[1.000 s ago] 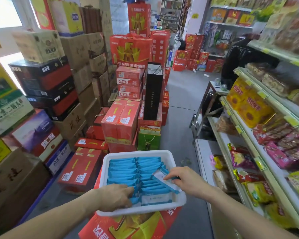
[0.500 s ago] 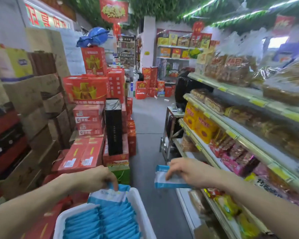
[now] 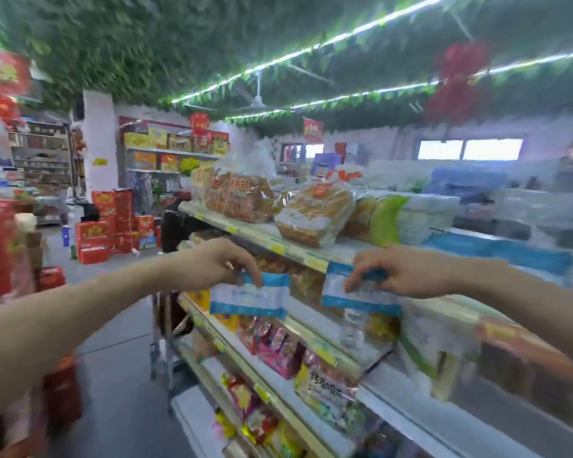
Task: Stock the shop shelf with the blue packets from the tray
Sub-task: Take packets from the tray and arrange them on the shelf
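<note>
From the head view, the shop shelf [image 3: 272,241] runs from the middle of the frame toward the lower right in several tiers with yellow price-strip edges. On its top tier sit bagged loaves of bread [image 3: 315,211] and, further right, green-and-white wrapped packs [image 3: 401,219]. The tiers below are crowded with colourful snack bags [image 3: 278,352], pink, red and yellow, leaving little bare shelf in front of the hands. Across the aisle to the left stand stacked red gift boxes [image 3: 103,226]. The ceiling is covered in green leaves [image 3: 146,44] with light strips running across it. Much of the right side is blurred.

The left hand [image 3: 215,262] has its grip pinched shut on the top edge of one blue packet [image 3: 250,295], which hangs just in front of the second tier, its long axis roughly level and its white printed face turned to the camera. The right hand [image 3: 401,271] clamps a second blue packet [image 3: 358,290] by its upper edge, held just under the lip of the top tier, also lying crosswise with a slight downward tilt to the right. The two packets are near each other but apart. Neither rests on the shelf; both are in the air against the shelf front.
</note>
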`<state>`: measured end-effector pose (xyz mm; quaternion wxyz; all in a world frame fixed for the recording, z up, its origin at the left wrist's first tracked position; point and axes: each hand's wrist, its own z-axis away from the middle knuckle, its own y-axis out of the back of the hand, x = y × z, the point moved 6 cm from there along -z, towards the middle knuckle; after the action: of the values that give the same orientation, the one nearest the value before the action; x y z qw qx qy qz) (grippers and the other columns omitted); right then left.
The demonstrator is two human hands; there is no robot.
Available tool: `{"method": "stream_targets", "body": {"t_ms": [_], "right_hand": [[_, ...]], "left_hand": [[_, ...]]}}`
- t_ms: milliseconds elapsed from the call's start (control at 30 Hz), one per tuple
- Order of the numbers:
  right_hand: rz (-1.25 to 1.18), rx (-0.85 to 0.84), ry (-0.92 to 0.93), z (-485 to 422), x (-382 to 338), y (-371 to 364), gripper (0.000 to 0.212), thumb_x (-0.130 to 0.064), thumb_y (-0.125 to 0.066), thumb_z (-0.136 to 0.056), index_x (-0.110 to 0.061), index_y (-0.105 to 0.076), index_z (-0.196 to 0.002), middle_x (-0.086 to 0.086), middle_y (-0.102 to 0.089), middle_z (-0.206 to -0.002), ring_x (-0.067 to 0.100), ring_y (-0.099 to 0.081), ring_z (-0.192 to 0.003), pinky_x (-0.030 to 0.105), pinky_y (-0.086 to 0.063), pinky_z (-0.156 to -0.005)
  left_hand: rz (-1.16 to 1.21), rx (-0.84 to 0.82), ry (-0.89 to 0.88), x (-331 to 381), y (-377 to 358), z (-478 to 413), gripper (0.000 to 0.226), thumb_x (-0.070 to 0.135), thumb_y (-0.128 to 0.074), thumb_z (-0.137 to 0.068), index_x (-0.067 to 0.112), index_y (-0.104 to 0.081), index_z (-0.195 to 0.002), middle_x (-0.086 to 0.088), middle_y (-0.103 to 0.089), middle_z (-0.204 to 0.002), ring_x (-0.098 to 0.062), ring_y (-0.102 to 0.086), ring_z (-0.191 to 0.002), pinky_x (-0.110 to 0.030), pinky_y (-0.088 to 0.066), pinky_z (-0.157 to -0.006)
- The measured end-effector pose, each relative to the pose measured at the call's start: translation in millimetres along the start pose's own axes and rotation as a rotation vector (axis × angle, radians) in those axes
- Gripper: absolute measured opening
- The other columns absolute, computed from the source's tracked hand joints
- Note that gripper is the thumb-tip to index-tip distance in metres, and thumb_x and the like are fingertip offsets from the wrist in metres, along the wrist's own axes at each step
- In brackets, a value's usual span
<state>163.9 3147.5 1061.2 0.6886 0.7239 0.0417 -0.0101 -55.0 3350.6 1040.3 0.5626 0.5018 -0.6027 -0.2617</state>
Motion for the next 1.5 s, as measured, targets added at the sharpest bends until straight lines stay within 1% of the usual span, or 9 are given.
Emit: {"method": "stream_targets", "body": {"t_ms": [133,333,500,667,767,900,1100,1233,1500], "right_hand": [[0.024,0.125,-0.207,67.8,84.1,45.0,0.052,-0.001,-0.062,-0.081,-0.044,-0.072,-0.109,-0.018,-0.064,-0.117,0.005,-0.057,-0.11,0.022,-0.041,-0.098],[0.094,0.136,-0.438,140.7,180.9,53.9,0.051,0.001,-0.058,-0.092,-0.048,-0.07,-0.104,-0.031,-0.055,-0.108,0.009,-0.056,-0.108,0.031,-0.044,-0.1],[0.049,0.148,-0.547,173.0,241.9,50.5,0.051,0.0,-0.057,-0.094,-0.046,-0.073,-0.109,-0.02,-0.057,-0.12,0.009,-0.055,-0.113,0.031,-0.044,-0.105],[-0.051,0.08,-0.589,182.1,282.3,49.9,0.052,-0.001,-0.059,-0.095,-0.048,-0.072,-0.113,-0.014,-0.054,-0.132,0.012,-0.054,-0.118,0.032,-0.046,-0.107],[-0.001,0.047,-0.605,177.9,297.6,46.2,0.048,-0.005,-0.06,-0.095,-0.048,-0.069,-0.112,-0.018,-0.053,-0.128,0.009,-0.053,-0.116,0.034,-0.042,-0.109],[0.1,0.002,-0.548,170.4,303.9,31.8,0.037,-0.031,-0.078,-0.087,-0.046,-0.063,-0.117,-0.022,-0.046,-0.117,0.004,-0.048,-0.108,0.031,-0.039,-0.099],[0.374,0.03,-0.589,174.7,303.0,26.4,0.04,-0.052,-0.069,-0.091,-0.054,-0.055,-0.129,-0.013,-0.029,-0.156,0.017,-0.03,-0.139,0.047,-0.031,-0.114],[0.386,0.031,-0.61,183.7,301.2,21.4,0.048,-0.054,-0.063,-0.095,-0.058,-0.047,-0.139,-0.011,-0.027,-0.16,0.018,-0.028,-0.143,0.047,-0.028,-0.115],[0.465,0.105,-0.703,205.2,288.0,14.5,0.074,-0.057,-0.057,-0.098,-0.05,-0.015,-0.159,-0.023,-0.014,-0.167,0.008,-0.016,-0.152,0.041,-0.027,-0.118]], "left_hand": [[0.081,0.039,-0.13,78.3,-12.1,-99.7,0.027,-0.004,-0.06,-0.098,0.014,-0.079,-0.105,0.029,-0.068,-0.076,0.012,-0.062,-0.068,-0.006,-0.042,-0.06],[0.061,0.041,-0.261,136.7,-53.7,-204.8,0.028,0.005,-0.067,-0.096,0.029,-0.08,-0.102,0.02,-0.073,-0.098,0.009,-0.064,-0.089,-0.007,-0.044,-0.073],[0.131,0.007,-0.291,160.6,-74.7,-262.5,0.026,0.001,-0.065,-0.096,0.021,-0.079,-0.106,0.027,-0.071,-0.09,0.013,-0.062,-0.089,-0.005,-0.046,-0.076],[0.126,0.026,-0.273,159.1,-68.3,-303.4,0.035,0.003,-0.065,-0.097,0.035,-0.08,-0.099,0.018,-0.074,-0.099,0.004,-0.067,-0.089,-0.013,-0.051,-0.07],[0.141,0.077,-0.285,154.5,-56.5,-319.8,0.038,0.004,-0.066,-0.096,0.039,-0.08,-0.098,0.018,-0.074,-0.103,-0.003,-0.069,-0.096,-0.028,-0.059,-0.083],[0.114,0.059,-0.312,140.4,-55.7,-336.2,0.038,0.008,-0.065,-0.097,0.043,-0.078,-0.099,0.014,-0.072,-0.109,-0.016,-0.068,-0.101,-0.044,-0.062,-0.087],[0.162,-0.006,-0.379,132.3,-65.1,-356.8,0.037,0.008,-0.064,-0.099,0.041,-0.08,-0.095,0.012,-0.071,-0.106,-0.001,-0.068,-0.087,-0.019,-0.056,-0.067],[0.15,-0.062,-0.426,124.7,-78.6,-370.6,0.038,0.008,-0.064,-0.099,0.043,-0.079,-0.097,0.017,-0.07,-0.106,-0.004,-0.068,-0.088,-0.029,-0.061,-0.072],[0.214,-0.185,-0.57,156.2,-116.5,-412.4,0.036,0.005,-0.064,-0.099,0.037,-0.08,-0.098,0.008,-0.072,-0.113,-0.011,-0.068,-0.099,-0.022,-0.059,-0.077]]}}
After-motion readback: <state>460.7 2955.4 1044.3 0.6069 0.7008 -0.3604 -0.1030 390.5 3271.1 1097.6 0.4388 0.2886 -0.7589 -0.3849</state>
